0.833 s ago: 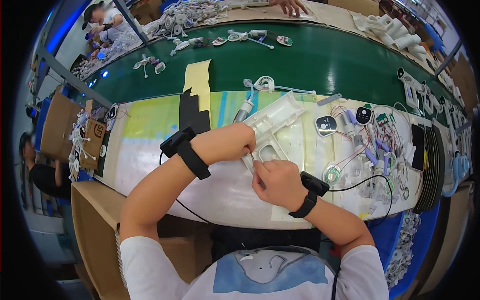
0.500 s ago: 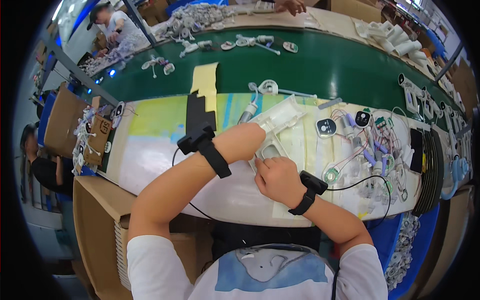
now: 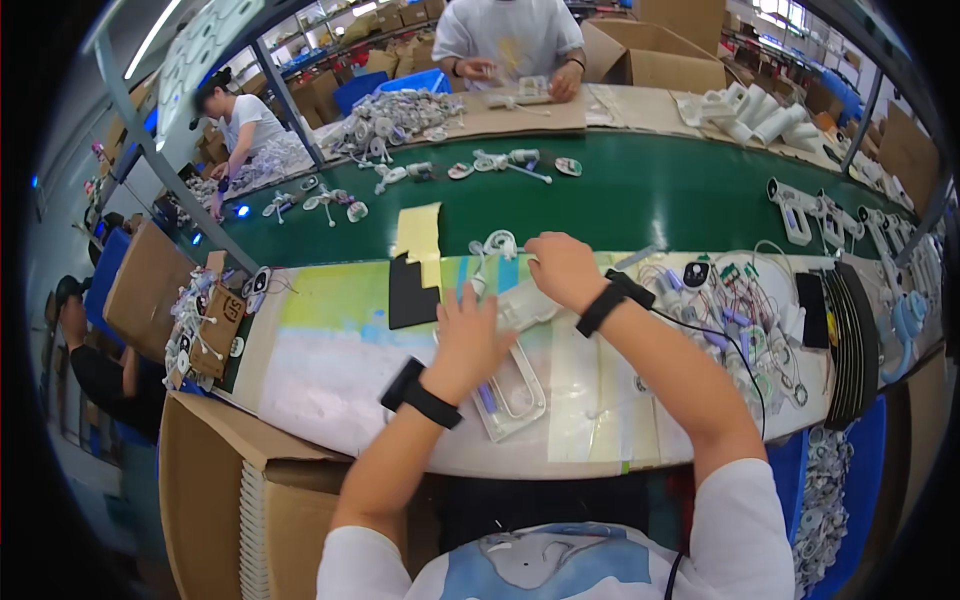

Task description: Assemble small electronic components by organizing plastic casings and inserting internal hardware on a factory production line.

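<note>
A white plastic housing shell (image 3: 533, 398) with a looped handle lies on the bench in front of me. My left hand (image 3: 468, 345) is over its middle, fingers spread, the fingertips close to a small motor piece (image 3: 479, 284). A white round disc part (image 3: 500, 243) sits at the bench's far edge, with a thin rod running right from it. My right hand (image 3: 565, 272) has its fingers curled closed on that rod, above the shell's wide end. A small purple piece (image 3: 487, 397) shows inside the shell's handle.
Wired motors and circuit boards (image 3: 735, 325) are heaped at right, near black strips (image 3: 850, 345). Black foam (image 3: 412, 292) and a yellow sheet (image 3: 420, 235) lie at the far edge. Beyond, a green belt (image 3: 640, 200) carries parts. A co-worker (image 3: 510, 45) handles a white part opposite.
My view has tilted up. The shell's handle end now points toward me. My left hand has come off the shell with spread fingers; my right hand has moved away to the rod.
</note>
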Available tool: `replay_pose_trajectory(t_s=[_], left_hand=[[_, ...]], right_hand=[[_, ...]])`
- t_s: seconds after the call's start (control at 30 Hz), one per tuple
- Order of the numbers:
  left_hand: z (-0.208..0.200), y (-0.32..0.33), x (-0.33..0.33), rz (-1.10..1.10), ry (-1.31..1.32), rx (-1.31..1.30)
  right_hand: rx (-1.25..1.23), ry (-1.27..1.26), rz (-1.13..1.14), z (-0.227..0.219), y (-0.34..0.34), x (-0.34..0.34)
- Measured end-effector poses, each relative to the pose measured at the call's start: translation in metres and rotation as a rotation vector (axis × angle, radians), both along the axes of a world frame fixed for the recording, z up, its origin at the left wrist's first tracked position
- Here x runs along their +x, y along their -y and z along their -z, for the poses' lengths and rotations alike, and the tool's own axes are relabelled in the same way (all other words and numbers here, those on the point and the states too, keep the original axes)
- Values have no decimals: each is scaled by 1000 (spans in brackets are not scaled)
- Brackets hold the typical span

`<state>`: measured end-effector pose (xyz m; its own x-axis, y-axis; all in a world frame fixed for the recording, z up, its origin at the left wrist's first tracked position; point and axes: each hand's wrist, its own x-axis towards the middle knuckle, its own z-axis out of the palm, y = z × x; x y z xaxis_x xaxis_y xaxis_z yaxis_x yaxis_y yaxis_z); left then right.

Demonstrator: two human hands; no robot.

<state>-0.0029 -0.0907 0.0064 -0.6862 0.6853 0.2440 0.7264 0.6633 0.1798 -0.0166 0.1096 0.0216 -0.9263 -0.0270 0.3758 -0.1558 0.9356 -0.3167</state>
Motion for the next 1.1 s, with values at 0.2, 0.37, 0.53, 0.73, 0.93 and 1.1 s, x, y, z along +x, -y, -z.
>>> replay_pose_trajectory(t_s=[0.2,0.37,0.53,0.73,0.93,1.1], left_hand=[[39,-10,15,-160,-80,-17],[30,0,16,-133,-2,12],[26,3,13,-118,33,18],[28,-1,13,-84,46,73],[27,1,8,-59,-44,101],[27,12,8,-46,-59,118]], right_hand=[[-155,-185,-120,65,-8,-75],[-68,-66,-118,25,-30,-38],[74,176,-173,25,-57,-31],[-117,147,-29,56,0,-136],[-76,-3,-115,37,0,-148],[-405,79,-8,-49,-40,-47]])
